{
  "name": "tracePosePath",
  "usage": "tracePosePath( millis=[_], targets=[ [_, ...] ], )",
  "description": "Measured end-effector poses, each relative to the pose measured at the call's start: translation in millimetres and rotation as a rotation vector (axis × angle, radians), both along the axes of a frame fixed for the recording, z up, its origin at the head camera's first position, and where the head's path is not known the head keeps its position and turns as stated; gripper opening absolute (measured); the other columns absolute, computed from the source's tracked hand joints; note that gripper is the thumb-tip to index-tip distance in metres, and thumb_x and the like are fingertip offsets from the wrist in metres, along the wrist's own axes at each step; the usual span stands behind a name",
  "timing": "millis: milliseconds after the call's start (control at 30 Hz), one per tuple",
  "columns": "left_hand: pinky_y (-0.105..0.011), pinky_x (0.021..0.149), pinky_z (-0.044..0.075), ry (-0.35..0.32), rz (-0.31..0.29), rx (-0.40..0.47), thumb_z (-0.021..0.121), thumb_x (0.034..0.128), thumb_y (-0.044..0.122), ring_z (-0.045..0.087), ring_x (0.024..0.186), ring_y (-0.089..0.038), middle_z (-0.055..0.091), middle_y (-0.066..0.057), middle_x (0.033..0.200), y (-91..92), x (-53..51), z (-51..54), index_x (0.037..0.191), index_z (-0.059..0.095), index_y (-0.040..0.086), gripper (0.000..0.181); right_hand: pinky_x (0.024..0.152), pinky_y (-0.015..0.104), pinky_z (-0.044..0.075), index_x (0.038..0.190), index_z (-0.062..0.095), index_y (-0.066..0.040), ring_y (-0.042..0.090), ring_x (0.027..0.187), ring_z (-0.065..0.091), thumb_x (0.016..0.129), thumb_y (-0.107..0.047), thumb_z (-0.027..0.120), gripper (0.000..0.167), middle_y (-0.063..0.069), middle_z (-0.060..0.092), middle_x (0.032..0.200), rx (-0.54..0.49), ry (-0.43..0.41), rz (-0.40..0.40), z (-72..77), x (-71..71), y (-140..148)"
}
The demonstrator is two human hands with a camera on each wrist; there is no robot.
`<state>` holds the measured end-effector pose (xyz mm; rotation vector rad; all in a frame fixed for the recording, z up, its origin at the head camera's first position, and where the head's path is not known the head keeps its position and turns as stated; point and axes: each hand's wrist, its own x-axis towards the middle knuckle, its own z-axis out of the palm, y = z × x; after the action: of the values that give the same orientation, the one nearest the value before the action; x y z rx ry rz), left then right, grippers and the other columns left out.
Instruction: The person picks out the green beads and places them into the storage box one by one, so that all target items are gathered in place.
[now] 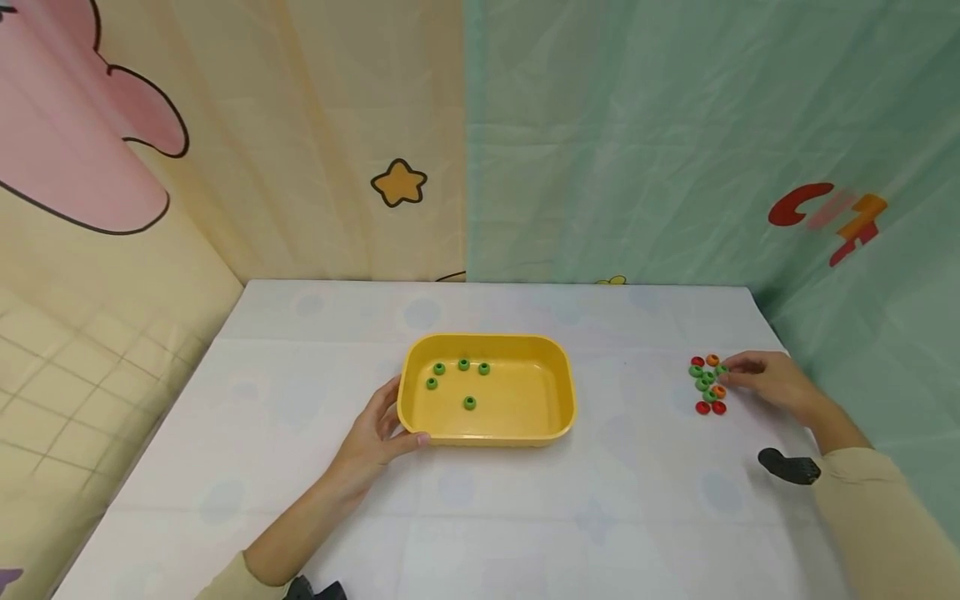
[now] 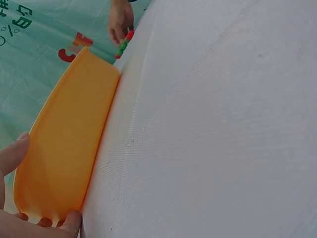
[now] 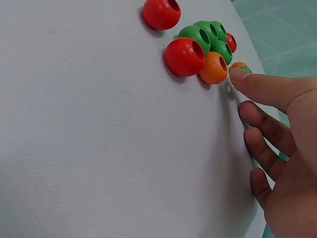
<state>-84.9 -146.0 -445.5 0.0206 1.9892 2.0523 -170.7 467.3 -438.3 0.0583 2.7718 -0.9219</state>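
Note:
A yellow plastic tray [image 1: 487,432] lies on the table with several green beads [image 1: 469,403] inside. My left hand [image 1: 375,433] grips the tray's left end, thumb along the front wall and fingers around the side. To the right is a small cluster of red beads [image 1: 702,407], orange beads [image 1: 718,391] and green beads [image 3: 194,38]. At the cluster's right edge, my right hand [image 1: 772,383] pinches a green bead [image 1: 722,369] between thumb and forefinger. In the right wrist view, the thumb partly hides that bead, and the other fingers are loosely bent.
A white patterned cloth [image 1: 480,525] covers the table. Printed curtains [image 1: 615,150] hang behind and at both sides. A black strap end [image 1: 789,467] sticks out by the right sleeve, above the table. Between tray and bead cluster lies a stretch of cloth.

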Motion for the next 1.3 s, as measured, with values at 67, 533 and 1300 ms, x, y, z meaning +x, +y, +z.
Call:
tracePosePath(
  millis=[67,533,1300],
  targets=[
    [-0.031,0.114,0.039,0.002,0.002,-0.002,0.083,0.0863,0.003,0.026,0.152,-0.030,0.027,-0.005,0.166,-0.2,-0.1,0.4,0.164,0.024,0.016,0.099,0.087,0.043,0.050,0.130,0.062,0.010,0.043,0.114,0.052,0.099,-0.036,0.072,0.057,0.029,0.061,0.125,-0.014,-0.002,0.009,3.1,-0.5,0],
    [-0.030,0.113,0.039,-0.012,0.003,-0.010,0.083,0.0867,0.003,0.025,0.153,-0.030,0.027,-0.006,0.166,0.4,-0.6,1.3,0.164,0.023,0.016,0.099,0.086,0.039,0.052,0.125,0.063,0.003,0.045,0.119,0.054,0.099,-0.036,0.071,0.048,0.025,0.060,0.127,-0.035,-0.005,0.077,17.9,-10.3,-23],
    [-0.030,0.113,0.041,0.000,0.001,0.003,0.082,0.0877,0.001,0.026,0.152,-0.031,0.026,-0.007,0.167,0.5,0.1,0.9,0.164,0.023,0.015,0.097,0.090,0.040,0.058,0.121,0.065,-0.001,0.038,0.114,0.061,0.098,-0.029,0.074,0.038,0.017,0.066,0.123,-0.088,-0.008,0.187,33.8,-29.5,-72]
  ],
)
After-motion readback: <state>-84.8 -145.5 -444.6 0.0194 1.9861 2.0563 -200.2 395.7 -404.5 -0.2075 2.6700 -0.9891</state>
